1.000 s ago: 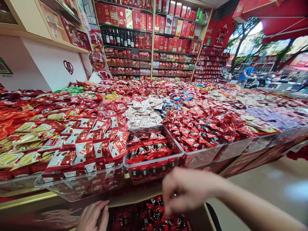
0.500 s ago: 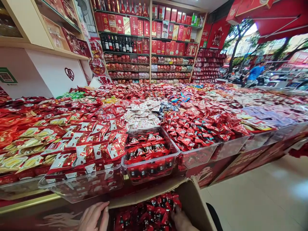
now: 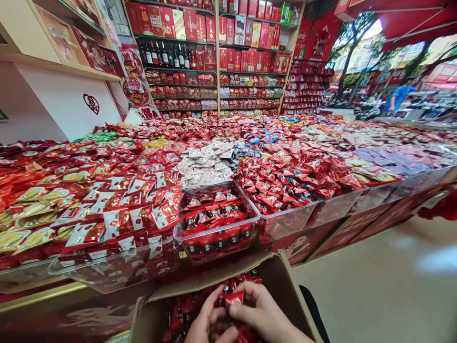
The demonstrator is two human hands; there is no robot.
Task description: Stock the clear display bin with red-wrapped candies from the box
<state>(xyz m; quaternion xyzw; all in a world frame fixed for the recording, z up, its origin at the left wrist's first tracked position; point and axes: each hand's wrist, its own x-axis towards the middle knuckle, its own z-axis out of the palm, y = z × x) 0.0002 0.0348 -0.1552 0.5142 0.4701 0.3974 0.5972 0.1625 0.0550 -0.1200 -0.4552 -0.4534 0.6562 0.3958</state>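
Note:
An open cardboard box (image 3: pixel 298 305) stands low in front of me, holding many small red-and-black wrapped candies (image 3: pixel 180 314). Both hands are together just above its contents. My right hand (image 3: pixel 262 312) is closed on a red candy packet (image 3: pixel 233 297), with thumb and fingers bent round it. Beside it, my left hand (image 3: pixel 207 321) has its fingers curled round red packets, partly hidden by the hands. Beyond the box, a clear plastic bin (image 3: pixel 217 228) holds rows of similar red-and-black packets.
Clear bins of red-and-white packets (image 3: pixel 121 219) lie to the left, and a heap of red packets (image 3: pixel 285 181) to the right. Shelves (image 3: pixel 217 57) with boxes and bottles line the back. Tiled floor (image 3: pixel 360 276) shows at right. A person in blue (image 3: pixel 400 97) is outside.
My left hand has left the box's edge and come over its contents. My right hand has risen from among the candies with a packet, and the two hands have come together.

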